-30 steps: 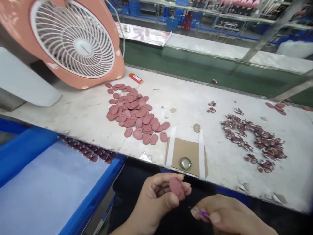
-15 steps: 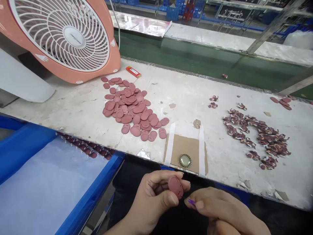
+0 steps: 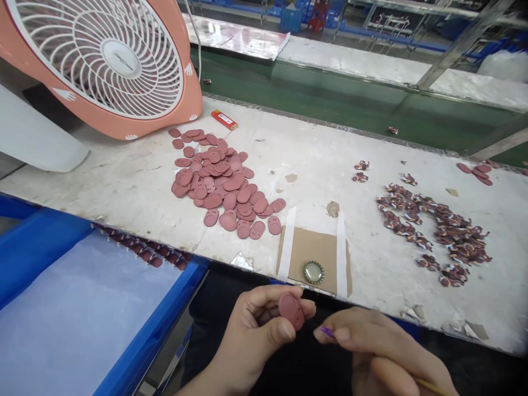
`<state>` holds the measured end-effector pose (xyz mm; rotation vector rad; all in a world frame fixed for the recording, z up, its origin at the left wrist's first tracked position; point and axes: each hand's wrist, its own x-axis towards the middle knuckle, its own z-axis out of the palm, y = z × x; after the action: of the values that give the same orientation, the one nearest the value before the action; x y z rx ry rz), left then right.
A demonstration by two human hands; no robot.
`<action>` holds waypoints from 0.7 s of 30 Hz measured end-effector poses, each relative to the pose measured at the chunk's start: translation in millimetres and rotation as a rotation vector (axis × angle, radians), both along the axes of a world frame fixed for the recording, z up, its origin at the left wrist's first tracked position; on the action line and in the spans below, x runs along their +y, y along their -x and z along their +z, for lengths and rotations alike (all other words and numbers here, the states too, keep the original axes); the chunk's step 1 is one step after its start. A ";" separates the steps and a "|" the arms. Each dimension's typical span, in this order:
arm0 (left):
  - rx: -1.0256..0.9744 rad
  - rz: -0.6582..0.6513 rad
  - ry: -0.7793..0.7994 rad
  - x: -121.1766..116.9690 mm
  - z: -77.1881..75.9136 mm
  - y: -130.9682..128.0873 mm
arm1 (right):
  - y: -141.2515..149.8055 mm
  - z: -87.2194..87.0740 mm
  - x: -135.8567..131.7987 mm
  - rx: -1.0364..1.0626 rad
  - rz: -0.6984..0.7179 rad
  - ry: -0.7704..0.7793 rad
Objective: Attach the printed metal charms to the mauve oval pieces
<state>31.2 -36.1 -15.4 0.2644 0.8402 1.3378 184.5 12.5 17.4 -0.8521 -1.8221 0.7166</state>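
Between the thumb and fingers of my left hand is a dark-pink oval piece with small dark dots at its lower end. My right hand pinches a fine paintbrush; its purple part shows at the fingertips and a yellowish handle emerges behind the hand. The brush end points at the oval piece, with a small gap between them. Just beyond my hands, a bottle cap lies on a cardboard piece fixed with white tape strips. A heap of similar oval pieces covers the bench at centre left.
An orange fan stands at the left, near a red lighter-like item. Many small brown figures lie at the right. A blue tray with rows of pieces sits lower left. Behind the bench runs a green conveyor belt.
Both hands have drawn slightly apart; the oval piece moved a little left and the brush end is farther from it. Small items on the green belt have shifted right.
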 end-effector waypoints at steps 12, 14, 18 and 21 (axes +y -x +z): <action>-0.007 0.016 0.028 4.9 -8.7 1.6 | -10.4 -28.9 37.9 -0.276 -0.093 -0.060; -0.008 0.015 0.026 5.9 -8.8 1.1 | -11.6 -26.6 36.7 -0.267 -0.094 -0.058; -0.014 0.014 0.022 7.1 -5.5 1.5 | -14.2 -15.6 26.2 -0.175 -0.100 -0.046; -0.014 -0.010 0.021 7.5 -1.6 1.6 | -8.1 -3.5 14.5 -0.021 -0.026 0.012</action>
<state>29.5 -28.6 -17.0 0.2425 0.8399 1.3196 192.6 27.0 14.0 -0.8925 -1.8235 0.7057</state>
